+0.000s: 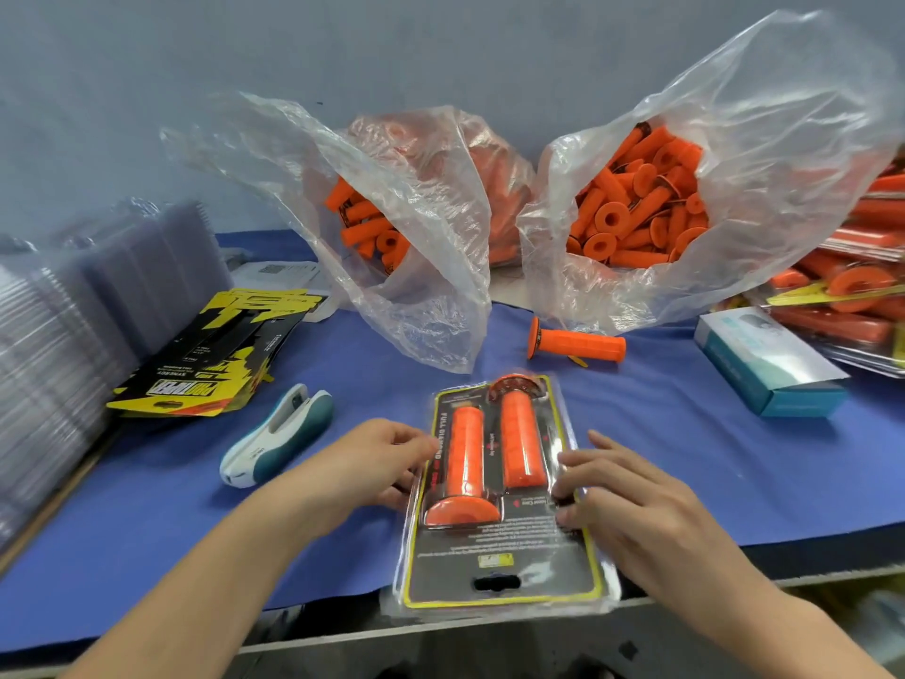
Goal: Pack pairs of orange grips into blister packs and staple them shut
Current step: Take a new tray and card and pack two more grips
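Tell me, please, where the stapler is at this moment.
In the head view the stapler lies on the blue table cover, left of centre, between the stack of yellow-and-black cards and the left hand, which holds the blister pack.

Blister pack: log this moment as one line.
blister pack: two orange grips inside | left hand: pinches left edge | right hand: presses right edge | stapler: untouched on table, left of pack

The grips [464, 453] are orange on a black, yellow-edged card [499, 546]. The cloth [685, 433] is blue; the stapler [276, 433] white and teal.
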`<state>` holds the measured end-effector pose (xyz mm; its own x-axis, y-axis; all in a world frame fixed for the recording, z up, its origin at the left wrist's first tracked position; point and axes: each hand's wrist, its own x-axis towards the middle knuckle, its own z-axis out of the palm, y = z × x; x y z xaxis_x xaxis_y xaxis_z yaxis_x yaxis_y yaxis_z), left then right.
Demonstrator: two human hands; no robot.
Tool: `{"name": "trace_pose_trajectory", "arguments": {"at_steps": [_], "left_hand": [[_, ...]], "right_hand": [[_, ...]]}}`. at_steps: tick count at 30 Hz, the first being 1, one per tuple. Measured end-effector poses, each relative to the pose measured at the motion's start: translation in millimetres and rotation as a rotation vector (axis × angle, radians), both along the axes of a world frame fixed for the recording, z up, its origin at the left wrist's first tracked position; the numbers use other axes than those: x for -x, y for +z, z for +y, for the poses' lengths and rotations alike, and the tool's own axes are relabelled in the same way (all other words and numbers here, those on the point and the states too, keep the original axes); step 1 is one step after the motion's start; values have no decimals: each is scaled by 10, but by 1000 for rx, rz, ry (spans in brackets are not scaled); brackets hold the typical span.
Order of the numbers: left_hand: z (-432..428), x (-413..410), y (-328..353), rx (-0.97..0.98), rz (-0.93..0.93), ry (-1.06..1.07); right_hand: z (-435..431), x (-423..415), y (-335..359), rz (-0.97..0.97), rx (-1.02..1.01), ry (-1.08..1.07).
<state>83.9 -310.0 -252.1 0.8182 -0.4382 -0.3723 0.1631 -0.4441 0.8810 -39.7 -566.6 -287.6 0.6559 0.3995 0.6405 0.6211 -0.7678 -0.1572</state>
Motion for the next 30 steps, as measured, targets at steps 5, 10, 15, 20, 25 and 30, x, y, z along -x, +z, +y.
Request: {"name": "trace_pose_trajectory", "arguments": {"at_steps": [5, 10, 15, 20, 25, 30], "left_hand": [[55, 47, 35, 201, 214, 82], [49, 24, 25, 337, 154, 385], [-5, 35, 5, 456, 184, 468], [-76, 41, -23, 502, 181, 503], [-56, 23, -37, 498, 247, 494], [-56, 23, -106, 464, 221, 530]], "right_hand": [[-145, -227, 74, 179, 173, -282], [-185, -289, 251, 246, 93, -399], [396, -171, 249, 111, 157, -195], [495, -289, 89, -109, 297, -230], [402, -340, -23, -177, 233, -250], [337, -354, -72, -206, 222, -249]]}}
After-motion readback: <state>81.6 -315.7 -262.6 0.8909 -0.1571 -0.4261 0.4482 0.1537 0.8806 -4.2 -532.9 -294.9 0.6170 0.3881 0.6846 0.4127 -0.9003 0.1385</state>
